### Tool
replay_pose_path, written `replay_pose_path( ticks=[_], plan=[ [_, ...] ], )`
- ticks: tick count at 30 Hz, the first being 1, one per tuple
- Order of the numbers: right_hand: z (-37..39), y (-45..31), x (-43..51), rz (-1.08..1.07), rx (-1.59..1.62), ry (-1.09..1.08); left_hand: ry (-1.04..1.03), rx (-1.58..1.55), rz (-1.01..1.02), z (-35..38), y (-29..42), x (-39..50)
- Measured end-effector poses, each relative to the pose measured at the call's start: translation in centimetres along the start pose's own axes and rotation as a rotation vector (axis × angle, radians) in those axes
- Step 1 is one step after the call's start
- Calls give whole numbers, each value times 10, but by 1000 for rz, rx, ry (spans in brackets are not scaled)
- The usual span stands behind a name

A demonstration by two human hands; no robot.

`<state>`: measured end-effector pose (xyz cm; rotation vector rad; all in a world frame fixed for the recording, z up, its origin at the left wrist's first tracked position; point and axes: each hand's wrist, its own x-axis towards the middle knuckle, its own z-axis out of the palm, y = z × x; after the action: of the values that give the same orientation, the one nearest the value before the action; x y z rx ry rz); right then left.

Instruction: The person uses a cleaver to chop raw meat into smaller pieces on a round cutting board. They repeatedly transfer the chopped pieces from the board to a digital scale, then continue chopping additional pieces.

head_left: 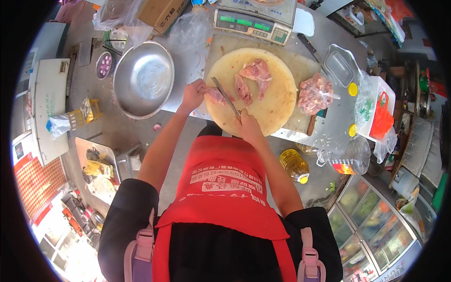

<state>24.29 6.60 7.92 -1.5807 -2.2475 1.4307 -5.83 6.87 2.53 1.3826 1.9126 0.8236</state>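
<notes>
On a round yellowish cutting board (282, 116), my right hand (248, 127) grips the handle of a knife (225, 95). Its blade lies across a piece of raw meat (215, 96) at the board's left side. The fingers of my left hand (193, 96) pinch the left end of that piece. To the right of the blade rests a narrow raw piece (242, 90), and beyond it a larger raw leg piece, apparently poultry (259, 72). A tied clear plastic bag of cut raw meat (316, 94) sits right of the board.
A large metal basin (144, 81) stands at the left. A digital scale (252, 26) is behind the board. A black-handled knife (310, 47) and a clear plastic container (339, 67) lie at the right. An oil bottle (293, 165) stands below the table's near edge.
</notes>
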Motion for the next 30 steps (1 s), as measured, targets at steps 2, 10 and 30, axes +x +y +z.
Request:
replay_pose_path(
  ticks=[2,10,30],
  plan=[
    [-7,1,2,12,-17,-10,0,-30,-13,2,-1,2],
    [16,-14,-2,25,-144,58,64,-43,-53,0,-11,2],
    [-4,-83,-7,-521,212,489,38,-44,59,6,-7,-10]
  ],
)
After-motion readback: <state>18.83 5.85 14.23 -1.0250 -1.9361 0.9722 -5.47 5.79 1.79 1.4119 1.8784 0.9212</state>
